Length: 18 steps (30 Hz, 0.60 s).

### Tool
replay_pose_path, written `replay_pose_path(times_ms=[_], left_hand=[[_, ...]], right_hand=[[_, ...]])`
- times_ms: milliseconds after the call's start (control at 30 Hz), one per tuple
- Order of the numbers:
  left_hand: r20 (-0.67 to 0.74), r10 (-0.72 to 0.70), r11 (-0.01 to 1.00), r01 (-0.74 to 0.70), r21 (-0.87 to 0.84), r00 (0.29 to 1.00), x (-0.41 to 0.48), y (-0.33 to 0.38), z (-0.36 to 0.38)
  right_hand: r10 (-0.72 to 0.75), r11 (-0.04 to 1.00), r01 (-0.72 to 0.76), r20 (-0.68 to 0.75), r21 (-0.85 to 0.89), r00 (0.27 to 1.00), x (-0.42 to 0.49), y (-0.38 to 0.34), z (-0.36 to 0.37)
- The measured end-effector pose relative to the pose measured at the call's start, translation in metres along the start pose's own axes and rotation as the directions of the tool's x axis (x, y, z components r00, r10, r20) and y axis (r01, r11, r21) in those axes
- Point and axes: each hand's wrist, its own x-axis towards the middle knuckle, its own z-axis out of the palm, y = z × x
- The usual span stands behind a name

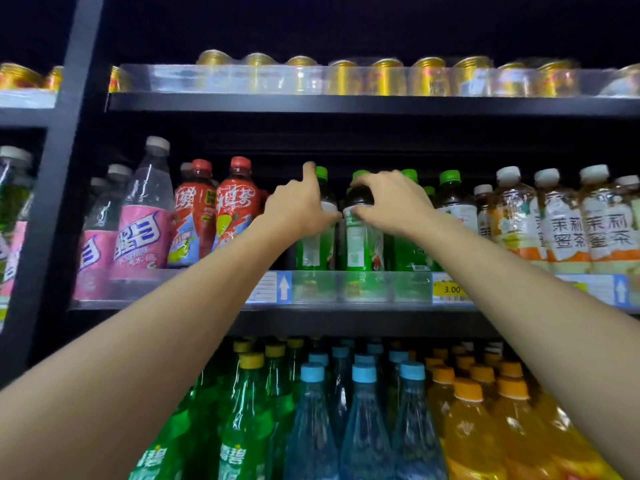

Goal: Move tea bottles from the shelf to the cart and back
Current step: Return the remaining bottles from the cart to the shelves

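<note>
Green-capped tea bottles with green labels stand in a row on the middle shelf (346, 308). My left hand (299, 206) wraps around the upper part of the leftmost green tea bottle (315, 244), index finger raised beside its cap. My right hand (389, 202) grips the shoulder of the neighbouring green tea bottle (360, 244), fingers curled over its neck. Both bottles stand upright on the shelf behind a clear front rail. More green tea bottles (453, 199) stand to the right. No cart is in view.
Red iced-tea bottles (235, 209) and pink-labelled bottles (142, 233) stand left of my hands; pale jasmine tea bottles (561, 223) stand right. Yellow cans (381, 77) line the top shelf. Large green, blue and orange bottles (363, 420) fill the shelf below. A black upright (59, 168) stands left.
</note>
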Motion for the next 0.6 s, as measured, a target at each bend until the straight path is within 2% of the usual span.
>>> replay_pose_path(times_ms=[67, 200, 367, 500, 600], left_hand=[[-0.009, 0.003, 1.000, -0.003, -0.020, 1.000, -0.001, 0.000, 0.002], [-0.054, 0.029, 0.996, -0.024, 0.089, 0.998, -0.002, 0.000, 0.002], [0.047, 0.050, 0.989, -0.043, -0.139, 0.998, 0.006, -0.011, -0.008], [-0.004, 0.055, 0.998, -0.055, -0.035, 0.998, 0.004, -0.008, -0.007], [0.043, 0.073, 0.993, -0.068, -0.098, 0.996, 0.006, -0.009, -0.003]], right_hand=[[0.002, 1.000, -0.002, -0.011, -0.003, 1.000, 0.001, 0.001, 0.002], [0.001, 1.000, -0.001, -0.028, -0.002, 1.000, 0.001, 0.001, 0.004], [-0.001, 1.000, 0.001, -0.027, 0.008, 1.000, 0.003, 0.005, 0.006], [0.001, 1.000, 0.000, -0.019, 0.031, 1.000, 0.003, 0.005, 0.005], [0.005, 0.999, -0.004, -0.009, 0.053, 1.000, 0.003, 0.004, 0.004]])
